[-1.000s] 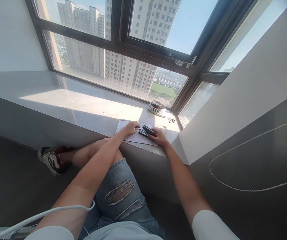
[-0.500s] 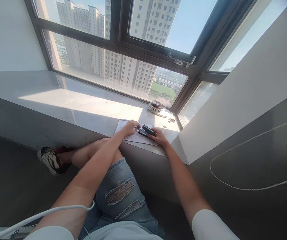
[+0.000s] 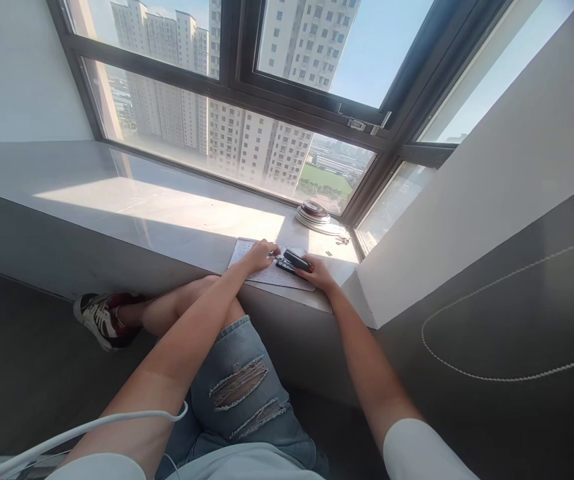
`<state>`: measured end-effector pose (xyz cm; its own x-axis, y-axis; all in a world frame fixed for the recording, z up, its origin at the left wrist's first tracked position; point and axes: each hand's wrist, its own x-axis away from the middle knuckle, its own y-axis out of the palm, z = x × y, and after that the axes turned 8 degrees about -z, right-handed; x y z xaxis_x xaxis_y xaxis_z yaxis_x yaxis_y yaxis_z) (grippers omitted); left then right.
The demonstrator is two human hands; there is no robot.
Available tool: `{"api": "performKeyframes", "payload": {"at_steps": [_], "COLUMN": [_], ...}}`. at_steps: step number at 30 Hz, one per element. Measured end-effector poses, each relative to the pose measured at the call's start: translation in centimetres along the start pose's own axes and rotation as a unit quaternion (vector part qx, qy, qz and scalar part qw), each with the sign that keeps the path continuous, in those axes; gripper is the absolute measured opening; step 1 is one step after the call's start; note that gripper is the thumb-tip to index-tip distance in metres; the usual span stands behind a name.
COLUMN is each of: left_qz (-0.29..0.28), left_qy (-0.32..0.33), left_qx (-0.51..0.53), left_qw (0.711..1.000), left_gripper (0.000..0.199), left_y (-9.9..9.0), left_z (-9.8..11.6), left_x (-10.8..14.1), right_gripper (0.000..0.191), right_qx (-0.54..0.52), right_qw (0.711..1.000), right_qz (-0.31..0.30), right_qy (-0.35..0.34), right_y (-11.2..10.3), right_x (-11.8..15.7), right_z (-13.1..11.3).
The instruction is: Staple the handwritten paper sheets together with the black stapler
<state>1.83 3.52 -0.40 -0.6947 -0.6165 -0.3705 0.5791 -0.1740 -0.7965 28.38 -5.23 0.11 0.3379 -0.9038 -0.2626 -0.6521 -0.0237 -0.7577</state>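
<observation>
A black stapler (image 3: 294, 261) lies over the sheets of paper (image 3: 277, 276) on the window sill, its top arm raised from its base. My right hand (image 3: 319, 272) is closed around its right end. At the stapler's left end is my left hand (image 3: 261, 256), fingers pinched together at its open front. A small dark thing shows at those fingertips, too small to name. The papers carry printed or written lines and reach the sill's front edge, partly under both hands.
Behind the hands, a stack of round plate-like things (image 3: 315, 215) stands by the window frame. Small keys or metal bits (image 3: 343, 240) lie to its right. A white beaded cord (image 3: 467, 373) hangs at right. A white cable (image 3: 91, 423) crosses my left forearm.
Almost nothing differs. The left fingers have shifted very slightly at the stapler's front; the right hand keeps its hold.
</observation>
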Motion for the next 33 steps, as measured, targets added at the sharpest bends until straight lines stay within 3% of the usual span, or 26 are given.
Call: {"api": "performKeyframes", "payload": {"at_steps": [7,13,21,23,29,33], "left_qz": [-0.003,0.032,0.025,0.015,-0.037,-0.064], "left_qy": [-0.020,-0.094,-0.159,-0.149,-0.044,-0.020], "left_qx": [-0.023,-0.030,0.060,0.080,0.211,0.233], "left_qw": [1.000,0.995,0.985,0.985,0.976,0.970], "left_gripper": [0.030,0.019,0.023,0.024,0.054,0.061], "left_y": [-0.6,-1.9,-2.1,-1.8,-0.5,-0.1], "left_z": [0.4,0.8,0.5,0.5,1.4,1.8], "left_x": [0.3,1.2,1.1,1.1,0.8,0.6], "right_gripper": [0.053,0.053,0.048,0.048,0.046,0.045], "right_qx": [-0.004,-0.006,-0.011,-0.011,-0.019,-0.016], "right_qw": [1.000,1.000,1.000,1.000,1.000,1.000], "right_qz": [0.000,-0.005,0.004,0.006,0.003,0.006], "right_qy": [0.005,0.005,0.006,0.006,-0.003,-0.003], "right_y": [-0.1,-0.3,-0.2,-0.2,0.1,0.2], "right_x": [0.0,0.0,0.1,0.1,0.0,-0.1], "right_z": [-0.4,-0.8,-0.9,-0.9,-0.8,-0.7]}}
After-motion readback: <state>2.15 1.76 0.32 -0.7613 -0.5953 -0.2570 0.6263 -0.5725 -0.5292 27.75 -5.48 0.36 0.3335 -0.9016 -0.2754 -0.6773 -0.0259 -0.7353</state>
